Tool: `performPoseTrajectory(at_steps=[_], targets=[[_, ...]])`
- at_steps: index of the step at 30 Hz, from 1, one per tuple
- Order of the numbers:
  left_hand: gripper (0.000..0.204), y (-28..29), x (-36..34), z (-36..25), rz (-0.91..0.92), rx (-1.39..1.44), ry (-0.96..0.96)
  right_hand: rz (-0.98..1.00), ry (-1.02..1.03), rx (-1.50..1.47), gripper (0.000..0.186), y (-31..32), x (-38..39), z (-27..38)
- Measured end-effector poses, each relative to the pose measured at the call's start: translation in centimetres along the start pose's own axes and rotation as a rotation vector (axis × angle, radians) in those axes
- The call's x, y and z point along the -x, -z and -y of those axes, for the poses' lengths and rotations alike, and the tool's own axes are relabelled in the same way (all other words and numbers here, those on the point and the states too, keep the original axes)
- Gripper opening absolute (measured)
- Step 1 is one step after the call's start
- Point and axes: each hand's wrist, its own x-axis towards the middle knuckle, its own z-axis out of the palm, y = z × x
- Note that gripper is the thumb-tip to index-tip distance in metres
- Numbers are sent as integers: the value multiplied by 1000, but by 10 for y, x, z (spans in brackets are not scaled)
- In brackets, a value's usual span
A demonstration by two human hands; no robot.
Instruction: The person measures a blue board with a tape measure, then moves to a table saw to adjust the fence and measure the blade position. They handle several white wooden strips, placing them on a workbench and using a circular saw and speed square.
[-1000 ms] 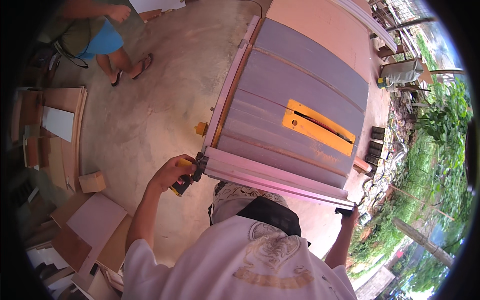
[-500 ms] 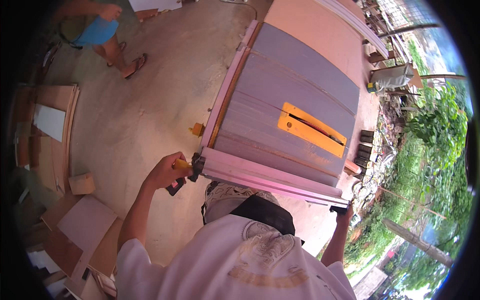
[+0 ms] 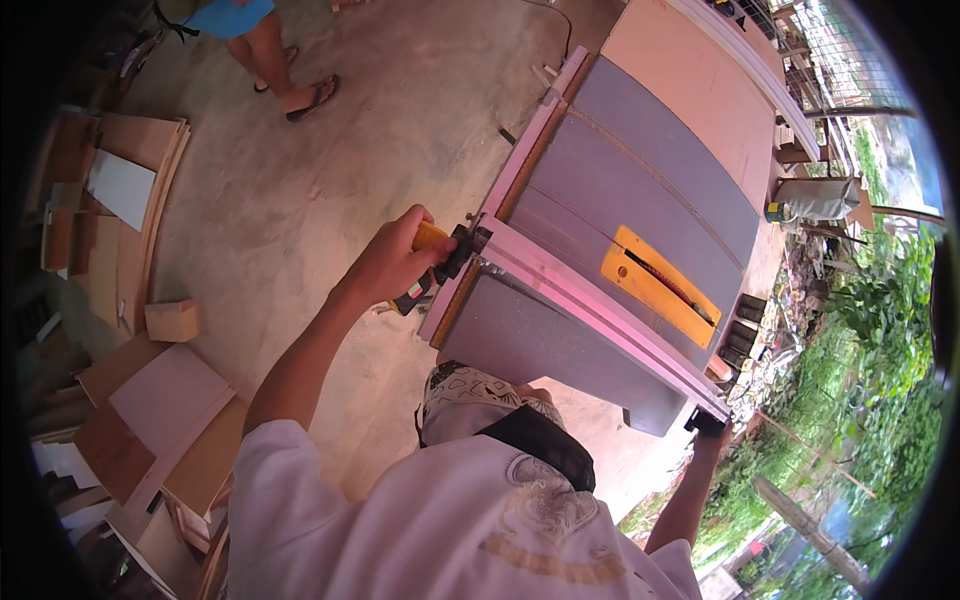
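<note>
My left hand [image 3: 388,262] is closed at the left end of a long pale rip fence [image 3: 580,298], by its black end bracket [image 3: 462,250]. A yellow part [image 3: 428,237] shows between its fingers, and a small black object [image 3: 412,296] sticks out below them. I cannot tell whether either belongs to the fence. At the fence's right end, my right hand [image 3: 712,432] grips the other black end piece [image 3: 704,418]; its fingers are partly hidden. Beneath the fence lies the grey table saw top [image 3: 640,150]. Its blade [image 3: 665,280] shows in the slot of a yellow insert plate [image 3: 630,262].
A person in blue shorts [image 3: 230,15] stands at the far left. Wood panels [image 3: 170,400] and a small wooden block [image 3: 172,322] lie on the left. A pale board [image 3: 690,80] extends the saw top at the back. Clutter and plants [image 3: 860,330] border the right.
The fence has slid away from me across the saw top toward the blade, both hands moving with it. A strip of grey top now shows on my side. The view has shifted too.
</note>
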Motion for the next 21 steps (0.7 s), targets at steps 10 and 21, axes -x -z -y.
performPoseTrajectory(at_steps=[10,21], targets=[[32,-7,-20,16,-69,47,13,154,-99,83,40,9,-64,-14],[32,-13,-23,13,-134,-30,-92,-37,-206,-24,40,-14,-57,12]])
